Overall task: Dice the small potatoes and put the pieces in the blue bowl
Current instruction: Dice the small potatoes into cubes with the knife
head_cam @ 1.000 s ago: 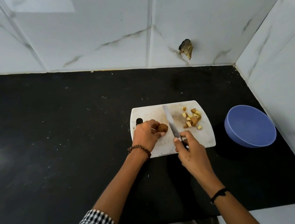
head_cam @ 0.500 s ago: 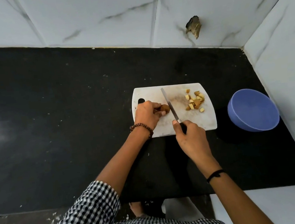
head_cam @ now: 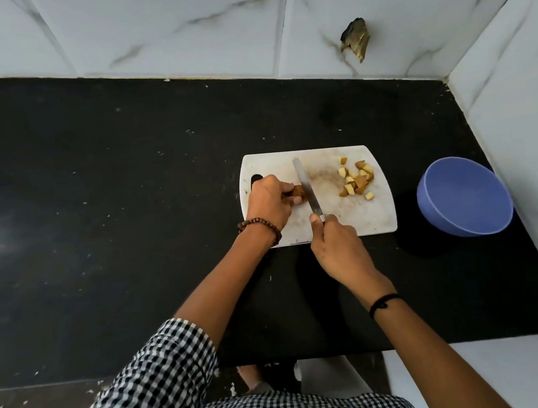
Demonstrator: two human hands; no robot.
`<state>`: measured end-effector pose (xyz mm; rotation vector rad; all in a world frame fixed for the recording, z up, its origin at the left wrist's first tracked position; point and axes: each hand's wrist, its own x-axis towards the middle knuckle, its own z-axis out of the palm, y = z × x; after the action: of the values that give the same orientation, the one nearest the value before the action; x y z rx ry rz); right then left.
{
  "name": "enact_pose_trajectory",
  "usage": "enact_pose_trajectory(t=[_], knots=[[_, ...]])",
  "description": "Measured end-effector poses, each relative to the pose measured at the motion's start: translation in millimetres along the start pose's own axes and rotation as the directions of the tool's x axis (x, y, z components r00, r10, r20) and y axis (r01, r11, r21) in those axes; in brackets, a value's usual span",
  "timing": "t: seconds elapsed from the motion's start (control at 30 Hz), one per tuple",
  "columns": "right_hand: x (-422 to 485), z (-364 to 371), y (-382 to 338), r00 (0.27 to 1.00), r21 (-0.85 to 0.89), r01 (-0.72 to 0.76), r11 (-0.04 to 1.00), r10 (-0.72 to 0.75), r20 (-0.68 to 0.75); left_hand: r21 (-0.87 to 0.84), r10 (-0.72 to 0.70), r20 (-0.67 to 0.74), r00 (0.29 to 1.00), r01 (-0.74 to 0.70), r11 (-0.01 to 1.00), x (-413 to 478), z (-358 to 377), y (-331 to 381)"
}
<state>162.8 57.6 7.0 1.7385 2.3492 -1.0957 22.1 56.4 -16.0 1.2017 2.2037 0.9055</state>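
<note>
On a white cutting board (head_cam: 359, 218) my left hand (head_cam: 269, 202) pins a small brown potato (head_cam: 299, 192) with its fingertips. My right hand (head_cam: 337, 246) grips the handle of a knife (head_cam: 306, 187), whose blade lies against the potato's right side, pointing away from me. Several diced potato pieces (head_cam: 356, 180) sit in a loose heap on the board's right part. The blue bowl (head_cam: 465, 196) stands on the black counter to the right of the board; I see nothing inside it.
The black counter (head_cam: 108, 226) stretches far to the left. White marble tiles form the back wall and a side wall (head_cam: 534, 132) close behind the bowl. A chipped hole (head_cam: 355, 40) marks the back wall. The counter's front edge runs below my forearms.
The knife blade has come up against the potato under my left hand. The head camera shifted, so the board sits lower in view than half a second ago.
</note>
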Motion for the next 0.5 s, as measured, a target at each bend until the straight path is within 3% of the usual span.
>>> enact_pose_trajectory(t=[0.27, 0.5], knots=[[11, -8, 0, 0.997, -0.010, -0.009, 1.000, 0.009, 0.072, -0.010, 0.026, 0.022, 0.999, -0.026, 1.000, 4, -3, 0], [26, -3, -13, 0.997, -0.140, -0.021, 0.990, 0.032, 0.073, -0.012, 0.038, 0.009, 0.999, -0.038, 0.999, 6, -1, -3]])
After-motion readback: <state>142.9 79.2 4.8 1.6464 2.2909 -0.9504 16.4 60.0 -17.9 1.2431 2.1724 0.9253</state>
